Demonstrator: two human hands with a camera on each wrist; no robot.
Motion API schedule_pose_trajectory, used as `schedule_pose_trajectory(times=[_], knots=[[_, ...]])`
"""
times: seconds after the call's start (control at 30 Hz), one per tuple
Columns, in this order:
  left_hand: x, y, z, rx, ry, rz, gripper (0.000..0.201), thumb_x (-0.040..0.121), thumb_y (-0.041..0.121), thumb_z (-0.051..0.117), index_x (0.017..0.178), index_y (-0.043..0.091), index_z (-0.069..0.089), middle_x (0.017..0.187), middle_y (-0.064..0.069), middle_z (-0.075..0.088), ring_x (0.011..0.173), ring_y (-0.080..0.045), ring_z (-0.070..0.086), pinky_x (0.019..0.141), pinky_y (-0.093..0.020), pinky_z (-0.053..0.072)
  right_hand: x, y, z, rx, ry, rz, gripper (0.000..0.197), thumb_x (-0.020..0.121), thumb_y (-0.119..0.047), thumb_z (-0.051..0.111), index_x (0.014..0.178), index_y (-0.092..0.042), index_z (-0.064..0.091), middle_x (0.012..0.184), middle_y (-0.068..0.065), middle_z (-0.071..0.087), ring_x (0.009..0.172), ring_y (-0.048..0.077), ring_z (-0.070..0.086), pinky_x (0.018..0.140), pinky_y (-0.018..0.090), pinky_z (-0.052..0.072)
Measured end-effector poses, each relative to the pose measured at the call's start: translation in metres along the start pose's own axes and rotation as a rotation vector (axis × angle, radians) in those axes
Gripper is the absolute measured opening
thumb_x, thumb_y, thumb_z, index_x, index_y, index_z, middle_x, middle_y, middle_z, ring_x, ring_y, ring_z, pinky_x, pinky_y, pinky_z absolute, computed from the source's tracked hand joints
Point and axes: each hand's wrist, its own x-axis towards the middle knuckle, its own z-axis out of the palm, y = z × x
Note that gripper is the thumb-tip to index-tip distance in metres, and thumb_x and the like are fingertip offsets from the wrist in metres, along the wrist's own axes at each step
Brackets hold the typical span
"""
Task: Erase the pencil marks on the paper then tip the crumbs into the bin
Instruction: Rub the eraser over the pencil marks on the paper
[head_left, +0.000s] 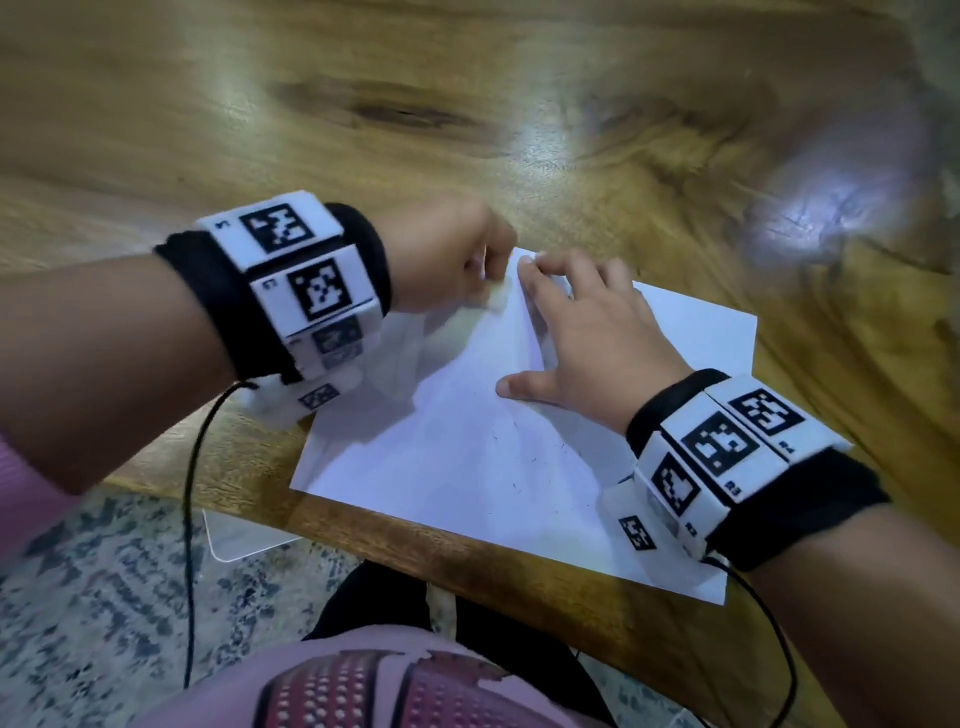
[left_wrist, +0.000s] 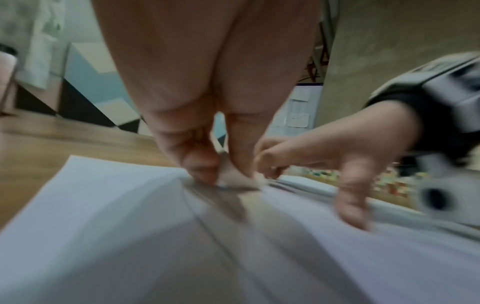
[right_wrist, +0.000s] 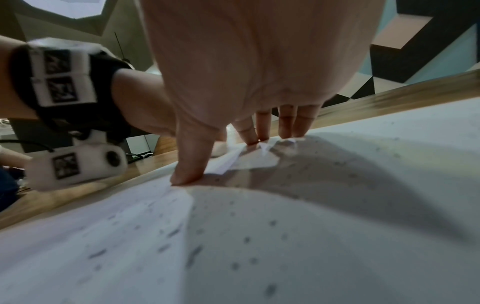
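Left hand (left_wrist: 207, 164) pinching eraser (left_wrist: 231, 176), rubbing marks; right hand (head_left: 587, 332) fingers spread flat, pinning paper (head_left: 467, 457) to bench (head_left: 467, 114) against slipping

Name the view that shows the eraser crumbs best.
Right wrist: the crumbs dot the paper up close. The head view shows only faint specks beside the right hand; the left wrist view blurs them away.

We cannot make out the small whitish thing (left_wrist: 228, 176) pinched under the left hand (head_left: 441, 260); motion blur smears it. Beneath the right hand (head_left: 592, 338), part of the paper (head_left: 467, 457) is hidden, and beyond its fingertips the table (head_left: 805, 208) dissolves into glare.
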Motion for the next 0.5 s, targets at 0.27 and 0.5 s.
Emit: schedule_pose_trajectory(times=[0.27,0.5], knots=[[-0.023,-0.004,0.012,0.000,-0.066,0.013,0.005,0.075,0.016,0.066,0.079,0.014,0.063,0.060,0.010,0.047,0.057,-0.003,0.041,0.054,-0.018,0.030,0.001,-0.001,-0.001,-0.004,-0.006,0.010,0.100,0.069,-0.058,0.067,0.146,-0.021,0.015,0.145,-0.004,0.018,0.126,0.023,0.020,0.103,0.032,0.024],[0.005,-0.003,-0.003,-0.080,0.142,-0.049,0.009,0.075,0.010,0.066,0.084,0.009,0.065,0.058,0.015,0.044,0.066,-0.019,0.048,0.062,-0.022,0.029,0.000,-0.001,-0.001,-0.005,-0.016,0.007,0.099,0.070,-0.059,0.066,0.147,-0.027,0.012,0.144,-0.004,0.020,0.126,0.022,0.020,0.103,0.033,0.024]])
